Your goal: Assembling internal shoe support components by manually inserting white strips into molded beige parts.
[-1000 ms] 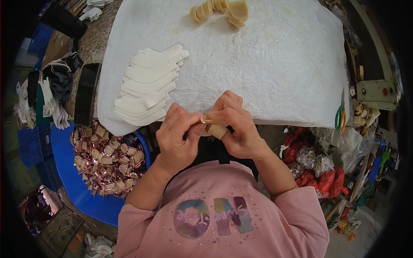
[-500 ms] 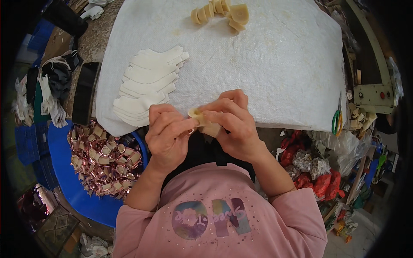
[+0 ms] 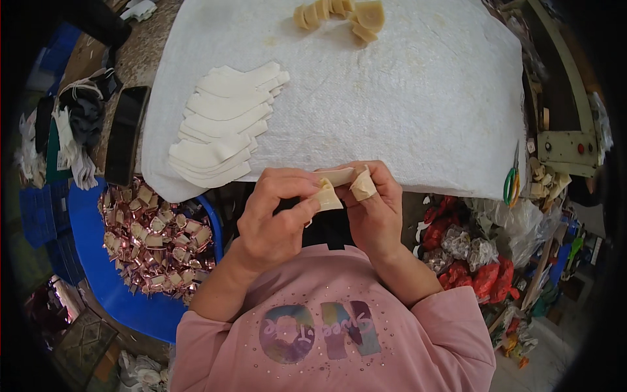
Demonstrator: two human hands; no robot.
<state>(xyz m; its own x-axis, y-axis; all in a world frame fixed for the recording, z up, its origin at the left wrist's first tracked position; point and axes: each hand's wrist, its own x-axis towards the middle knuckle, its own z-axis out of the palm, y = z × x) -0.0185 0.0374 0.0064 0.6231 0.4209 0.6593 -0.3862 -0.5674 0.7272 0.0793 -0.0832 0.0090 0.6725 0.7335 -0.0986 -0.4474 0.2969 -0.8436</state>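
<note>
In front of my waist, at the near table edge, my two hands are close together. My left hand [image 3: 277,212] is closed, thumb and fingers pinching a small beige curved piece [image 3: 327,196]. My right hand [image 3: 377,206] is closed on a flat white piece [image 3: 336,175], whose edge spans toward my left fingertips. A beige wrap [image 3: 362,183] covers the tip of my right thumb. Left of my hands, white cut pieces [image 3: 225,121] lie fanned in an overlapping stack. Beige curled pieces [image 3: 339,14] sit together at the far side.
A white woven sheet [image 3: 405,98] covers the table. A blue tub [image 3: 88,242] full of shiny pinkish pieces [image 3: 157,242] stands at left, below a black phone [image 3: 126,137]. Green-and-orange-handled scissors [image 3: 511,186] hang at the right edge, near red bags [image 3: 486,281].
My hands have shifted slightly right and drawn apart. The white piece now shows between them, and the beige wrap on my right thumb has turned into view.
</note>
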